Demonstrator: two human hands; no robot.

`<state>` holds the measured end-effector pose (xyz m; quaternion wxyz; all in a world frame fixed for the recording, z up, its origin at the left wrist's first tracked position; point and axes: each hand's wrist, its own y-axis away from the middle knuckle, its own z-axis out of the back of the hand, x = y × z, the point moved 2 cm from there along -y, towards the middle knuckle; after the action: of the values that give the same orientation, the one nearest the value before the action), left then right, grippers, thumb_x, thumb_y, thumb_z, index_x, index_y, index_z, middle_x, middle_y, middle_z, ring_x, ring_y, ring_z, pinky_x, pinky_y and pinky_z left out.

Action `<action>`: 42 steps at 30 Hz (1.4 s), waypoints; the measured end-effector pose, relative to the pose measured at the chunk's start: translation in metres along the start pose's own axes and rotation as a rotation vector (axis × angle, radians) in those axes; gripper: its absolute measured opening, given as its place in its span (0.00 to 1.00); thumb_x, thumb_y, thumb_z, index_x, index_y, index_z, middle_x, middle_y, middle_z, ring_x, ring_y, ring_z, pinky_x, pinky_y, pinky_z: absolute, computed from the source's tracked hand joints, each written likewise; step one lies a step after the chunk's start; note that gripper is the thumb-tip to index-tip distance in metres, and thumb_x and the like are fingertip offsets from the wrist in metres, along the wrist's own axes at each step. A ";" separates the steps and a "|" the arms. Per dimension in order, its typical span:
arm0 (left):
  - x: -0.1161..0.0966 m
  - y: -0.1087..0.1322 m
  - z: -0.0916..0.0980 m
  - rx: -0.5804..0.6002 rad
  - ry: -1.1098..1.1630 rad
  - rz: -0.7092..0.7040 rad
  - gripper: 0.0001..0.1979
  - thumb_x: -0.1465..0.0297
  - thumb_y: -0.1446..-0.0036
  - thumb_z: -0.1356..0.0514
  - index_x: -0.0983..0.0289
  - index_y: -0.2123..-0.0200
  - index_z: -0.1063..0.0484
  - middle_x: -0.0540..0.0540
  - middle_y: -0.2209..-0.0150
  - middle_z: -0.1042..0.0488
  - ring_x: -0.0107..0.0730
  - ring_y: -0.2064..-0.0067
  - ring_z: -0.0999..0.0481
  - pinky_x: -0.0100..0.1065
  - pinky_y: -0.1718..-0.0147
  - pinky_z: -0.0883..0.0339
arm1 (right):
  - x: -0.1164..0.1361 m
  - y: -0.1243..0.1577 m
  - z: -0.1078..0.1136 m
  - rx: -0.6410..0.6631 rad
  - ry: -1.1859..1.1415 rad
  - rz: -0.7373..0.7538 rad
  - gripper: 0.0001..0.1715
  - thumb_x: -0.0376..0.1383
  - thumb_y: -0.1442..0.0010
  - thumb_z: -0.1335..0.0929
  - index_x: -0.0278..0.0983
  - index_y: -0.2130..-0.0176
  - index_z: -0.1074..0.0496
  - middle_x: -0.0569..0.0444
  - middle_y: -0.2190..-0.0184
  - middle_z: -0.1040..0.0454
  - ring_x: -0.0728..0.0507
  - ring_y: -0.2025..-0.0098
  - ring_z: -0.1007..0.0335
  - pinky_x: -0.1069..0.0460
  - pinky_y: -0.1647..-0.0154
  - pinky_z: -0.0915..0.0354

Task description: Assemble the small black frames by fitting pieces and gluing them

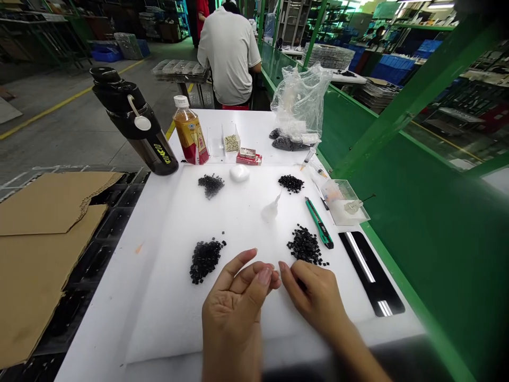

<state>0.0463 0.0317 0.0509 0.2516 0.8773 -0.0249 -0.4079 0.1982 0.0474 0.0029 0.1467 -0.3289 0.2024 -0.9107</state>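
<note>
My left hand (234, 305) is palm up over the white foam mat (175, 297), its fingers curled and the fingertips pinched together on something too small to make out. My right hand (314, 297) lies beside it, knuckles up, its fingertips meeting those of the left hand and closed in a pinch. A pile of small black parts (305, 246) sits just beyond the right hand. Another black pile (204, 259) lies to the left of my left hand. Two smaller piles (211, 184) (291, 183) lie farther back.
A green utility knife (319, 223), a clear tray (345, 202), syringes (309, 157), a black phone-like slab (371, 271), a tea bottle (191, 131), a black flask (135, 122) and a plastic bag (300, 103) ring the mat. Cardboard (40, 239) lies left. A person in white (229, 50) sits beyond the table.
</note>
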 end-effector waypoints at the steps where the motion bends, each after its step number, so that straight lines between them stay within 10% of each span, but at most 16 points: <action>1: 0.001 0.000 0.001 0.007 -0.030 -0.018 0.25 0.66 0.52 0.22 0.66 0.51 0.22 0.55 0.66 0.19 0.33 0.64 0.17 0.30 0.58 0.20 | 0.003 0.001 0.004 -0.014 -0.028 -0.024 0.21 0.34 0.30 0.35 0.39 0.76 0.41 0.62 0.81 0.43 0.53 0.79 0.47 0.53 0.77 0.48; 5: 0.005 0.002 0.006 0.003 -0.170 -0.087 0.22 0.64 0.51 0.23 0.65 0.55 0.21 0.56 0.64 0.18 0.35 0.60 0.17 0.27 0.58 0.21 | 0.021 0.005 0.019 -0.039 -0.343 -0.230 0.05 0.33 0.30 0.35 0.41 0.56 0.29 0.58 0.72 0.31 0.51 0.74 0.34 0.55 0.71 0.34; 8: 0.006 0.006 0.004 -0.010 -0.262 -0.144 0.20 0.62 0.50 0.24 0.64 0.57 0.20 0.57 0.63 0.18 0.38 0.61 0.17 0.29 0.60 0.20 | 0.038 0.007 0.022 0.013 -0.597 -0.295 0.17 0.33 0.32 0.33 0.47 0.46 0.28 0.55 0.63 0.25 0.48 0.66 0.27 0.52 0.64 0.27; 33: 0.010 0.013 0.010 -0.027 -0.436 -0.141 0.11 0.66 0.49 0.28 0.63 0.63 0.20 0.56 0.64 0.17 0.43 0.58 0.16 0.35 0.54 0.23 | 0.046 0.002 0.017 -0.048 -0.437 -0.381 0.05 0.36 0.37 0.30 0.41 0.65 0.23 0.56 0.72 0.23 0.48 0.71 0.26 0.55 0.70 0.29; 38: 0.016 0.004 0.021 -0.053 -0.391 -0.130 0.14 0.64 0.49 0.26 0.63 0.61 0.21 0.57 0.60 0.16 0.40 0.53 0.17 0.31 0.51 0.23 | 0.037 0.007 0.016 -0.172 -0.543 -0.640 0.10 0.43 0.36 0.29 0.40 0.61 0.21 0.57 0.78 0.28 0.49 0.77 0.31 0.55 0.74 0.32; 42: 0.017 -0.007 0.031 -0.070 -0.322 -0.109 0.18 0.64 0.50 0.24 0.64 0.59 0.22 0.58 0.58 0.16 0.40 0.52 0.17 0.31 0.53 0.21 | 0.027 0.010 0.011 -0.006 -0.958 -0.827 0.17 0.49 0.35 0.29 0.39 0.57 0.22 0.58 0.78 0.31 0.50 0.77 0.36 0.53 0.73 0.34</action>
<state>0.0335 0.0201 0.0193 0.2522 0.7915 -0.0032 -0.5567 0.1869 0.0243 0.0207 -0.1439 -0.7515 -0.0270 -0.6432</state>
